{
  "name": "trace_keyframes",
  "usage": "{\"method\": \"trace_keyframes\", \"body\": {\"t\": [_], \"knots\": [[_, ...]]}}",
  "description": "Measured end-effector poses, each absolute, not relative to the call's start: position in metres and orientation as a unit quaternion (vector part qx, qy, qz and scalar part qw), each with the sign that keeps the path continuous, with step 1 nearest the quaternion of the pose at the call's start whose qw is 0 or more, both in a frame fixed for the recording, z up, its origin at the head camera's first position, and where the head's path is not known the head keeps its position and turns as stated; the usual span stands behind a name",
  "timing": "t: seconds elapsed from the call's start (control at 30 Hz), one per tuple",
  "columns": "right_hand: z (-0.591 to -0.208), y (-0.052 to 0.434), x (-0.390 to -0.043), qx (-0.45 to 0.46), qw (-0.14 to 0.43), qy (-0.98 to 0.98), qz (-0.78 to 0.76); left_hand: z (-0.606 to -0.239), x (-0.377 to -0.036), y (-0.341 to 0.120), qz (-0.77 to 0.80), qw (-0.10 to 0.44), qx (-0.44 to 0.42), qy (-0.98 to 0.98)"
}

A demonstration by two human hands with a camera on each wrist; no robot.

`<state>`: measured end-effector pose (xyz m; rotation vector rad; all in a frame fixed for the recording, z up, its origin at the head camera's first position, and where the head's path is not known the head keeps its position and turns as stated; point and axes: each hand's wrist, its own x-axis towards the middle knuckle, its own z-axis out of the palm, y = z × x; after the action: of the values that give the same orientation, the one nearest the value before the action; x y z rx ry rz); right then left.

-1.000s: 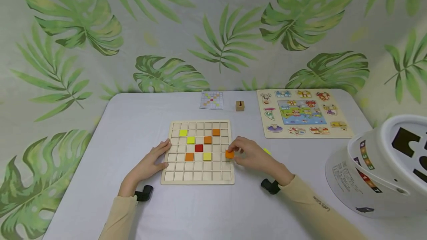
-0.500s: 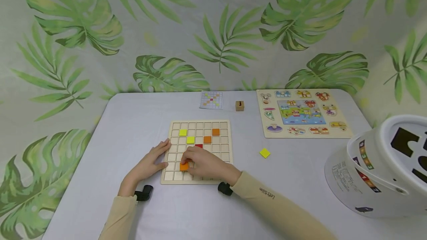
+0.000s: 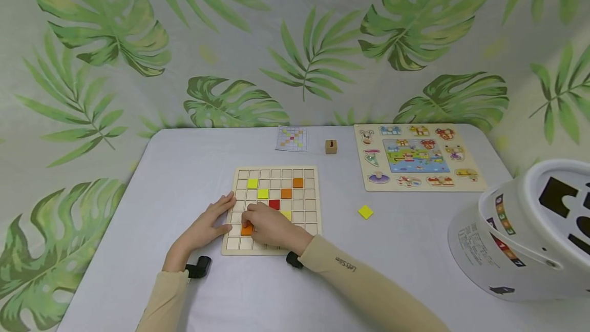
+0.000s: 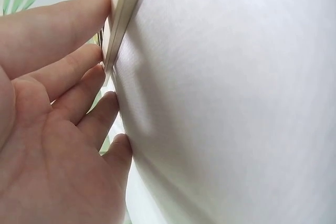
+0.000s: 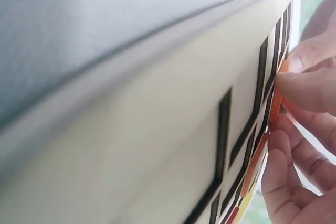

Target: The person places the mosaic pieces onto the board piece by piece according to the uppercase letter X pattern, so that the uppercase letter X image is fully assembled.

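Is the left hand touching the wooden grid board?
Touching. In the left wrist view the left hand's straight fingertips press against the edge of the grid board; the head view agrees, with the hand at the board's left edge.

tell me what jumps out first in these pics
The wooden grid board at the table's middle, where the right hand pinches an orange tile near its front left corner while the left hand rests on its left edge. A yellow tile lies alone right of it.

grid board [image 3: 272, 209] mid-table | animal puzzle [image 3: 418, 157] behind-right | loose tile [image 3: 365, 212] between | bucket [image 3: 525, 229] far right
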<state>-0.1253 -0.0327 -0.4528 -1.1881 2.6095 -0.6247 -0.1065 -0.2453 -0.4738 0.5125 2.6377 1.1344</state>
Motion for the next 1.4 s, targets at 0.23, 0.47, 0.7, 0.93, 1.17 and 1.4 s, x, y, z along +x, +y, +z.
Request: {"method": "trace_keyframes", "body": {"t": [0.23, 0.47, 0.7, 0.93, 1.17, 1.4], "knots": [[-0.448, -0.015, -0.127, -0.400, 0.111, 0.876, -0.245, -0.473, -0.106, -0.245, 0.392, 0.113, 0.167, 0.897], [-0.441, 0.054, -0.135, -0.323, 0.117, 0.873, -0.346, -0.475, -0.106, -0.244, 0.388, 0.111, 0.163, 0.901], [-0.444, 0.142, -0.138, -0.241, 0.080, 0.901, -0.352, -0.474, -0.105, -0.244, 0.388, 0.110, 0.165, 0.900], [-0.454, 0.201, -0.131, -0.207, 0.040, 0.927, -0.311, -0.474, -0.105, -0.244, 0.385, 0.112, 0.161, 0.902], [-0.462, 0.212, -0.128, -0.194, 0.059, 0.933, -0.297, -0.473, -0.105, -0.244, 0.390, 0.111, 0.162, 0.900], [-0.464, 0.193, -0.131, -0.213, 0.058, 0.921, -0.322, -0.473, -0.105, -0.243, 0.387, 0.113, 0.159, 0.901]]}}
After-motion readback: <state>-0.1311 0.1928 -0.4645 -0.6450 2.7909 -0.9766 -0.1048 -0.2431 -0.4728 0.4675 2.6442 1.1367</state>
